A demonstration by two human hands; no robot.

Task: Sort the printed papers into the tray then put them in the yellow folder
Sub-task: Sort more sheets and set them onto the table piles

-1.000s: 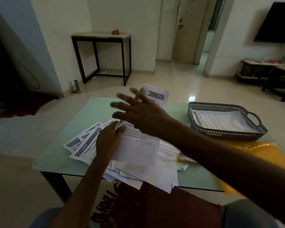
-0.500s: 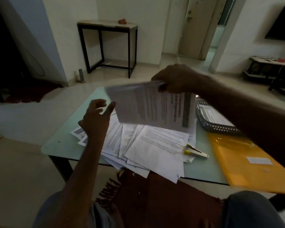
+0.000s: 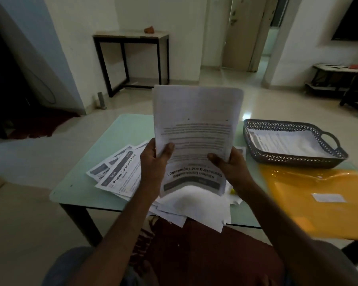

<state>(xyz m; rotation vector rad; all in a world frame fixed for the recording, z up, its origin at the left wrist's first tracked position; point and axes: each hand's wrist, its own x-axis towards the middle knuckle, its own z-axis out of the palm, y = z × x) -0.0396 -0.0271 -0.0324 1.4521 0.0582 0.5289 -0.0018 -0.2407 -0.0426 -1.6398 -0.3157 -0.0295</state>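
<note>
A printed paper (image 3: 196, 129) stands upright above the table, its text upside down to me. My left hand (image 3: 156, 159) pinches its left edge and my right hand (image 3: 228, 165) pinches its right edge. Beneath them a loose pile of printed papers (image 3: 122, 174) spreads over the table's middle and hangs past the near edge. A grey perforated tray (image 3: 298, 159) with handles sits at the right, with printed sheets lying in it. The yellow folder (image 3: 318, 201) lies flat in front of the tray.
The pale green table (image 3: 79, 182) has dark legs. A small yellow object (image 3: 232, 190) peeks out beside my right wrist. A dark red rug (image 3: 205, 244) lies under the table's near side. A black-framed side table (image 3: 132, 58) stands by the far wall.
My right hand lifted one sheet off the pile and swung it upright. My left hand left the pile and took hold of the sheet's left edge.
</note>
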